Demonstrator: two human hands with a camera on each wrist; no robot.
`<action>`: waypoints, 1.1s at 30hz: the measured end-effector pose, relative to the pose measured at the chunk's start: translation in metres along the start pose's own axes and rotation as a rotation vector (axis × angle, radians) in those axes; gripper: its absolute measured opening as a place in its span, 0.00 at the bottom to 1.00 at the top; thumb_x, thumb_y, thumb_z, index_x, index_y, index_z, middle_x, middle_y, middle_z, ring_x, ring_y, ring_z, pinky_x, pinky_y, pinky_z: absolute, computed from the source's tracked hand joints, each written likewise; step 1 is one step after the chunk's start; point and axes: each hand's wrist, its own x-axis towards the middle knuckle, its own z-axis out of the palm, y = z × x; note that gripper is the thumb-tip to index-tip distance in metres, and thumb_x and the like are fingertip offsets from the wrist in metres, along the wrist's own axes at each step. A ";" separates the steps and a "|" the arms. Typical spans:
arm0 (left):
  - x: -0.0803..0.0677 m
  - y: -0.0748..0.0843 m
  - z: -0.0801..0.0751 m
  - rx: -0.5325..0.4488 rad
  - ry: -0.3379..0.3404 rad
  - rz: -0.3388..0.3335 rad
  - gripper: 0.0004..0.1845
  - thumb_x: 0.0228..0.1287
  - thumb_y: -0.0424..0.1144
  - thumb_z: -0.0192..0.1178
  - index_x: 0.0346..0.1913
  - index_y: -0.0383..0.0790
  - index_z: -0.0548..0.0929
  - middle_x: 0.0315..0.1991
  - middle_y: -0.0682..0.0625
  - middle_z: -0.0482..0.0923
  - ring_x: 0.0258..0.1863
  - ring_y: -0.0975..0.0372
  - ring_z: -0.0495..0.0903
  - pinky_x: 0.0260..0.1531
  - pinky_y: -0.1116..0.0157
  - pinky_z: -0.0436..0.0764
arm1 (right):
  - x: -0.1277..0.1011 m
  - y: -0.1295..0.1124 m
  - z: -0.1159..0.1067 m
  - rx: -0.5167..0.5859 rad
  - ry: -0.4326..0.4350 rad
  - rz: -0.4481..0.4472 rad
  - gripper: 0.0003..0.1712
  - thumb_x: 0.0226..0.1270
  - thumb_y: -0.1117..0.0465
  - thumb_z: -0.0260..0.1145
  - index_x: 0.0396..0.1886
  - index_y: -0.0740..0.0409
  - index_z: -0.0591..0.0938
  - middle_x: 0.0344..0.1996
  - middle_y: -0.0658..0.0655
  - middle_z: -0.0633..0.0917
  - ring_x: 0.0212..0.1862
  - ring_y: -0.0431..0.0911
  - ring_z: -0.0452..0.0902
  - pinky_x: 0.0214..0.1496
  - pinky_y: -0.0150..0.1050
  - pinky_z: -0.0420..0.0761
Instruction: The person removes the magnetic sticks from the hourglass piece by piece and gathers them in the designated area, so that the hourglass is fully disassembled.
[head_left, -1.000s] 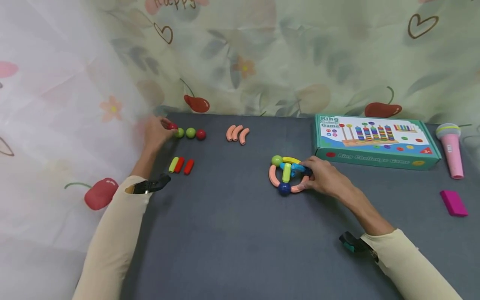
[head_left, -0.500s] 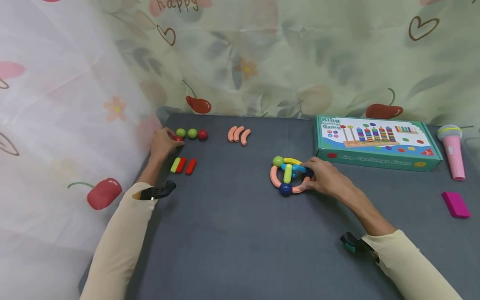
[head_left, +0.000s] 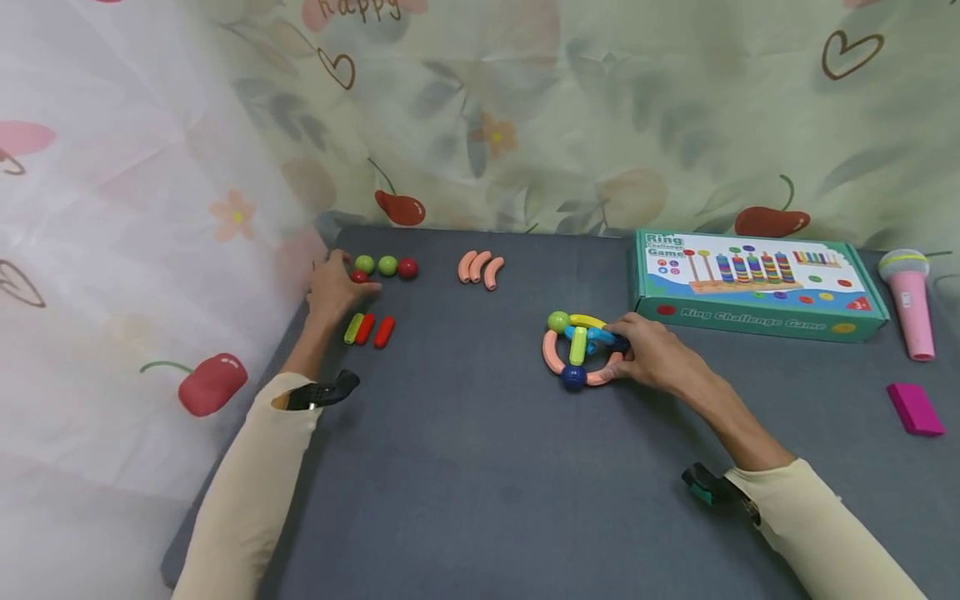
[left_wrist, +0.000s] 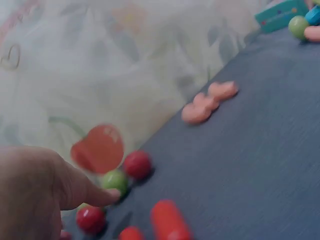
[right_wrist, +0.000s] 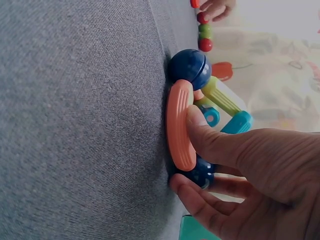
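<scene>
My right hand grips the right side of a ring-shaped build of magnetic toy balls and sticks on the table. In the right wrist view its thumb lies on a salmon curved stick, with fingers at a dark blue ball. At the far left, my left hand is beside a small red ball, thumb stretched out and apart from it. That ball sits just in front of two green balls and another red ball. The left fingertips are mostly hidden.
Short red and yellow-green sticks lie in front of the balls. Several salmon curved sticks lie at the back. A green game box, a pink toy microphone and a magenta block are on the right.
My left hand has moved right and slightly down, setting the red ball beside the green balls, and its thumb has come away from it. My right hand keeps its place on the build.
</scene>
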 end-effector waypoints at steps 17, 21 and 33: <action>-0.111 0.168 0.098 -0.124 -0.553 0.587 0.22 0.79 0.48 0.58 0.67 0.41 0.80 0.52 0.45 0.88 0.48 0.56 0.88 0.47 0.61 0.85 | -0.001 0.005 -0.001 -0.016 0.015 -0.023 0.38 0.64 0.53 0.79 0.66 0.73 0.78 0.58 0.71 0.81 0.50 0.57 0.79 0.56 0.58 0.82; -0.126 0.184 0.116 -0.172 -0.544 0.521 0.22 0.78 0.47 0.60 0.67 0.40 0.78 0.44 0.45 0.89 0.37 0.57 0.89 0.35 0.67 0.82 | 0.000 0.004 0.000 -0.012 0.015 -0.014 0.37 0.64 0.55 0.79 0.66 0.73 0.78 0.57 0.71 0.81 0.48 0.56 0.79 0.54 0.57 0.82; -0.139 0.200 0.132 -0.196 -0.427 0.448 0.16 0.74 0.42 0.66 0.57 0.39 0.81 0.41 0.46 0.89 0.27 0.66 0.82 0.25 0.73 0.75 | 0.002 0.004 0.002 -0.014 0.021 -0.009 0.38 0.62 0.52 0.80 0.64 0.73 0.80 0.57 0.71 0.81 0.50 0.58 0.80 0.56 0.58 0.82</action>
